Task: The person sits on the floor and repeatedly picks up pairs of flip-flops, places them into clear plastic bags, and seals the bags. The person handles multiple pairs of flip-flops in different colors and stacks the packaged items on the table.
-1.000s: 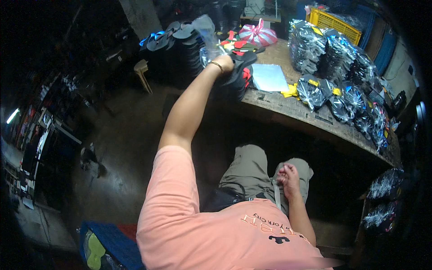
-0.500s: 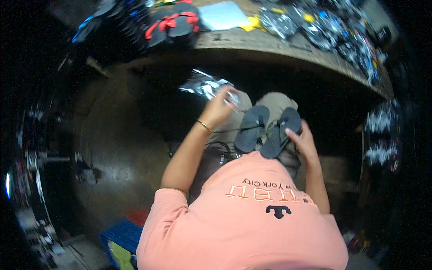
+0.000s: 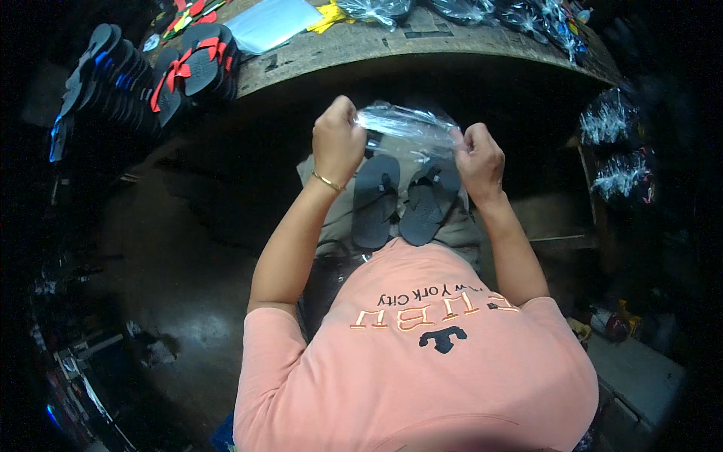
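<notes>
Stretched between my two hands is a clear plastic bag (image 3: 410,124), held up over my knees. My left hand (image 3: 337,139) is closed on one end of it, and my right hand (image 3: 480,162) pinches the other end. Just below the bag, a pair of dark flip-flops lies side by side on my lap: the left flip-flop (image 3: 374,215) and the right flip-flop (image 3: 423,215). Neither hand touches them. The bag covers part of their far ends.
A wooden table (image 3: 361,49) curves across the far side. On it lie flip-flops with red straps (image 3: 202,64), a stack of clear plastic sheets (image 3: 273,24) and several bagged bundles (image 3: 459,9). Stacked dark flip-flops (image 3: 113,87) stand at the far left. More bagged bundles (image 3: 606,120) are at the right.
My right hand has let go of the right flip-flop and taken hold of the plastic bag. The bag has moved rightward, over my knees, and is now stretched between both hands.
</notes>
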A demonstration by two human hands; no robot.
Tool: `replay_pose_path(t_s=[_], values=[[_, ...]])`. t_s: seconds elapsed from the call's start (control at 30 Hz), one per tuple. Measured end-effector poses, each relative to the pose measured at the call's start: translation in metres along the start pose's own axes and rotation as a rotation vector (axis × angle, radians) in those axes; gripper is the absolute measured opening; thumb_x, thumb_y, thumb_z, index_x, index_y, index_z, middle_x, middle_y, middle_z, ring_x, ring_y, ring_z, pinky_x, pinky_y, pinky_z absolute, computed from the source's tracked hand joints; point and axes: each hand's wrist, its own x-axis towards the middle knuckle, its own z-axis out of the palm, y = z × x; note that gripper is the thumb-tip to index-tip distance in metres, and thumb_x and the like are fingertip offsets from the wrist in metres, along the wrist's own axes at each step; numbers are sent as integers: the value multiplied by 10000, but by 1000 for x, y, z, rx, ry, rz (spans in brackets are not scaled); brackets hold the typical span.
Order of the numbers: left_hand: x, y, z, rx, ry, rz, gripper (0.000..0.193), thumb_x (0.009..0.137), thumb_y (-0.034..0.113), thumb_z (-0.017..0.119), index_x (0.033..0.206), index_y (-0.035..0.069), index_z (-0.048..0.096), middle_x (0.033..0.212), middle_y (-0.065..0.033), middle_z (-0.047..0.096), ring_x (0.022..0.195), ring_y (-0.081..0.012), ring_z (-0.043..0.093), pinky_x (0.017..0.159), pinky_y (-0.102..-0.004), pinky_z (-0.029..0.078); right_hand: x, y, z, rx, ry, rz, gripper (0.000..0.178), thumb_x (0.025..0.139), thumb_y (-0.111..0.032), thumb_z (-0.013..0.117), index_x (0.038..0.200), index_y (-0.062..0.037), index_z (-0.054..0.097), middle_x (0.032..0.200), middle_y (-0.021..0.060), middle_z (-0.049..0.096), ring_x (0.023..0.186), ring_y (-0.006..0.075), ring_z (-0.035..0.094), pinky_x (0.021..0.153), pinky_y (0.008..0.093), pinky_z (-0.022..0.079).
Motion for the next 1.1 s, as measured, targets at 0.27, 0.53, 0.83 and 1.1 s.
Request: replay_pose_path(t_s=[0.27,0.53,0.83,1.1], values=[[14,65,59,-904,23,377,115,885,79,694,902,106,584,807,-50,662,744,-212,651,735,-373,539,4,26,-54,1462,139,431,251,1084,-313,590,1158,-73,603,1049,88,702,851,221,671,779,401,559],[6,-56,94,333,-497,617,330,931,232,662,1236,108,661,1201,-149,723,1367,-396,536,1143,-561,368,-51,54,63,242,-424,252,309,1097,-273,493,1229,-17,603,1232,286,637,1142,493,610,969,531,487],[-45,-119,63,-319,-260,58,285,993,210,590,1151,-19,651,1076,-298,697,1031,-515,644,914,-499,517,24,-6,71,449,-711,121,233,1078,-248,574,1176,-45,634,1076,252,705,1042,425,692,886,460,523],[-106,-76,65,-636,-82,-349,460,1017,122,439,1410,-45,609,1152,-264,737,1124,-369,692,1006,-397,509,-90,3,43,835,-246,939,580,1143,-443,439,1284,76,656,1182,176,724,1116,217,632,1037,367,459]])
